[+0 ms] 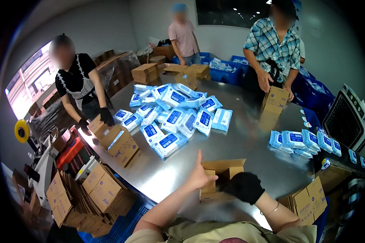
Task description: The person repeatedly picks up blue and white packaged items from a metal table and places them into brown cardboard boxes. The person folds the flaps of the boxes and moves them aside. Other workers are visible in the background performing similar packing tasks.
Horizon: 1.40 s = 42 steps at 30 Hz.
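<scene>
Fingers [199, 156] of the left hand [197, 177], bare: index extended upward, thumb reaching across the left flap of an open carton [211, 196], wide gap between the two. Other left fingers partly hidden; cannot tell whether they grip. Right hand [245, 188], in a black glove, is at the carton's right side; its fingertips merge with the dark interior, so cannot tell whether they pinch the wall. Carton: one, upright at the near edge of the table, top flaps parted.

Counts, left to right:
- Flattened-carton stacks [103, 189], lower left: two, by one blue crate [141, 211].
- Cartons by the left co-worker's [77, 77] two gloved hands: two; the nearer box [123, 150] has a packet showing at its top.
- Packet heap [174, 115], blue and white, mid-table: more than fifteen; overlap prevents an exact count.
- Co-workers: three seen clearly, one left, one at the back [183, 38], one right [273, 44].
- Right co-worker's carton [275, 99]: one, both hands on it.
- Packet group [293, 139], right side: at least seven, partly piled.
- Carton bundle [308, 202], lower right: one.

Surface: table [247, 141] is smooth, shiny metal with a curved look, reflecting the right co-worker's carton.

Room: bright window [32, 77] left, pale walls, dark pane [225, 14] at the back, blue bins [223, 75] of packets behind the table, black-panelled equipment [342, 121] far right.
</scene>
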Motion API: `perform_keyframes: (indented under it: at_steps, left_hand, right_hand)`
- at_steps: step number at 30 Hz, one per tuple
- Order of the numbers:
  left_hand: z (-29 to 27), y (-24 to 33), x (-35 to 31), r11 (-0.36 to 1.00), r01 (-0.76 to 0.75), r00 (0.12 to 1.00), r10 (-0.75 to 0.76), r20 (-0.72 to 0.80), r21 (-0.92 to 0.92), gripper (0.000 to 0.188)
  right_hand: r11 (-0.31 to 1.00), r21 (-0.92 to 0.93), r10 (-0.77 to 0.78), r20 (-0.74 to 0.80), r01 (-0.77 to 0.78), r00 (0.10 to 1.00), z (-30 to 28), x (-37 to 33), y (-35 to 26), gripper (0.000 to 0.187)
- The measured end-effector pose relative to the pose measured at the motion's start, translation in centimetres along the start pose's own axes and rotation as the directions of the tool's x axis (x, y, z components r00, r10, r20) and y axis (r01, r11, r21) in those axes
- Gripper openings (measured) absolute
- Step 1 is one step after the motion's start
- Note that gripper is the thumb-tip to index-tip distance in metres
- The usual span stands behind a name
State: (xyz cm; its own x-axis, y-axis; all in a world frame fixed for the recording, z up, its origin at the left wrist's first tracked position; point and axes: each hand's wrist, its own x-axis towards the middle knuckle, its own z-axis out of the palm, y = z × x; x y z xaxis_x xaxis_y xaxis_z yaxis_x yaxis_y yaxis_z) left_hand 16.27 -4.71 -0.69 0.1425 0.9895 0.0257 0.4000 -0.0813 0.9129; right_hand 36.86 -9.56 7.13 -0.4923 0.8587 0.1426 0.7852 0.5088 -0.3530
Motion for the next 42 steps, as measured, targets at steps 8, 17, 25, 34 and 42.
perform_keyframes:
  at_steps: [8,17,25,34,42]
  left_hand:
    - [1.4,4.9,-4.5,0.612,-0.46,0.843,0.529,0.099,0.643,0.074]
    - [-0.4,-8.1,-5.3,0.776,0.253,0.968,-0.21,0.141,-0.579,0.051]
    - [-4.9,-3.4,-1.8,0.836,-0.172,0.911,-0.066,-0.408,-0.521,0.033]
    - [-5.6,0.0,-2.3,0.958,0.261,0.965,-0.258,-0.037,0.118,0.031]
    - [-5.2,0.8,-2.6,0.952,0.292,0.956,-0.288,-0.055,0.09,0.033]
  right_hand:
    - [0.955,-0.289,-0.006,-0.232,-0.063,0.973,3.0,3.6,2.7,0.018]
    - [0.647,0.763,0.261,-0.209,-0.01,0.942,4.4,1.1,5.7,0.063]
    - [0.941,0.134,0.291,0.151,-0.312,0.945,5.4,7.9,-0.4,0.027]
    - [0.779,-0.468,0.381,-0.175,-0.417,0.908,-3.8,3.7,35.1,0.092]
    - [0.6,-0.447,0.709,-0.088,-0.664,0.7,-6.0,6.6,37.5,0.114]
